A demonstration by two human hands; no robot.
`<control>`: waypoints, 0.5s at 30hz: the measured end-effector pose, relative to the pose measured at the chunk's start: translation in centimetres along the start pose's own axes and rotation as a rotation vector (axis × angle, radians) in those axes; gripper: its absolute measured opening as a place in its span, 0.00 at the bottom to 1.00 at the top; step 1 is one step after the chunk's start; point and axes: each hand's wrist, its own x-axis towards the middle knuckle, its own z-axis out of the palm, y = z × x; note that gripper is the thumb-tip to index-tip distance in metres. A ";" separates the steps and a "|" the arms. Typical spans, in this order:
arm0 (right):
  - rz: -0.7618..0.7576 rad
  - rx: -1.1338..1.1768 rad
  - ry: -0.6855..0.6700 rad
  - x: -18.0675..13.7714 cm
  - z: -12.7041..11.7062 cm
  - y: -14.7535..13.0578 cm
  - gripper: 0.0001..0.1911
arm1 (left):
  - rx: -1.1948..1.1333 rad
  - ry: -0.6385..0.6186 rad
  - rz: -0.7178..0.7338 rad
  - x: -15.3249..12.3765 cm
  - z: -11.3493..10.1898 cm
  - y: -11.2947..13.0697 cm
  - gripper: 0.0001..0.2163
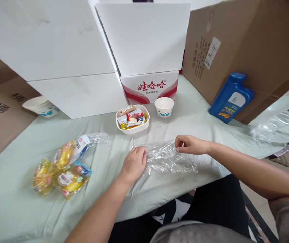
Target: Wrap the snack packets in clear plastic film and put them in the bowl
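Observation:
A crumpled clear plastic bag [165, 157] lies on the pale green tablecloth [104, 189] near the front edge. My left hand [134, 163] rests on the bag's left end with its fingers curled down onto the film. My right hand [189, 145] pinches the bag's upper right edge, fingers closed. Behind the bag stands a white oval bowl [132, 128] holding several wrapped snacks. A small white paper cup [164, 107] stands to the right of the bowl.
Clear bags of yellow packaged snacks [60, 168] lie at the left. A second paper cup [41, 106] sits at the far left by white boxes [83, 94]. A blue bottle [230, 98] leans on a cardboard box [245, 50]. More clear plastic [273, 126] lies at right.

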 end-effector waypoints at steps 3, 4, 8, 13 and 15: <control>0.121 -0.127 -0.003 -0.8 1.2 -0.2 0.22 | -0.125 0.014 -0.103 0.1 -0.6 -0.1 0.03; 0.132 -0.193 -0.026 -1.0 1.6 -0.3 0.24 | -0.170 0.019 -0.148 0.1 -0.8 -0.3 0.04; 0.067 -0.305 -0.029 -1.8 2.4 -0.6 0.10 | -0.364 -0.034 -0.234 0.5 -2.1 -1.2 0.07; 0.027 -0.210 0.021 -2.8 1.7 -0.2 0.03 | -0.710 -0.217 -0.300 0.7 -3.4 -2.1 0.10; 0.067 -0.129 0.077 -3.2 1.2 0.2 0.04 | -0.746 -0.301 -0.327 0.6 -3.5 -2.3 0.10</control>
